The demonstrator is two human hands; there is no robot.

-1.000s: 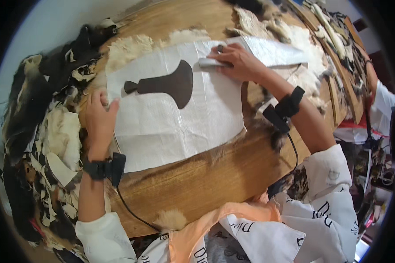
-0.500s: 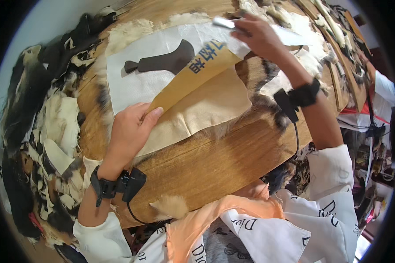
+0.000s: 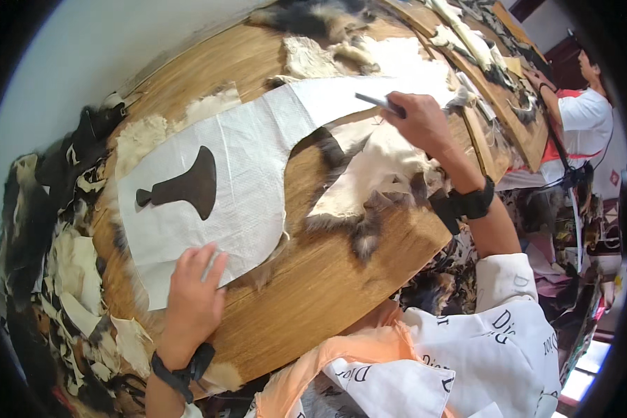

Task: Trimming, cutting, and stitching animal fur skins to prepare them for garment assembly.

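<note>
A white woven sheet (image 3: 247, 167) lies flat over a pelt on the wooden table, with fur peeking out along its edges. On the sheet rests a flat dark piece (image 3: 184, 184) with a knobbed narrow end and a wide flared end. My left hand (image 3: 196, 285) is on the sheet's near edge, fingers spread, holding nothing. My right hand (image 3: 421, 122) is closed around a slim grey tool with a dark end (image 3: 380, 104), held above the sheet's narrow far-right arm. The tool's kind is not clear.
Pale pelt pieces (image 3: 380, 164) lie right of the sheet. Scraps of fur and hide (image 3: 73, 279) are heaped at the left. Wooden boards (image 3: 474, 76) with pelts run along the far right, where another person (image 3: 582, 118) stands. A wall (image 3: 63, 83) rises behind the table.
The sheet's folded yellow flap with blue print has been laid down, white side up. My left hand has let go of it and spread its fingers. The view has shifted.
</note>
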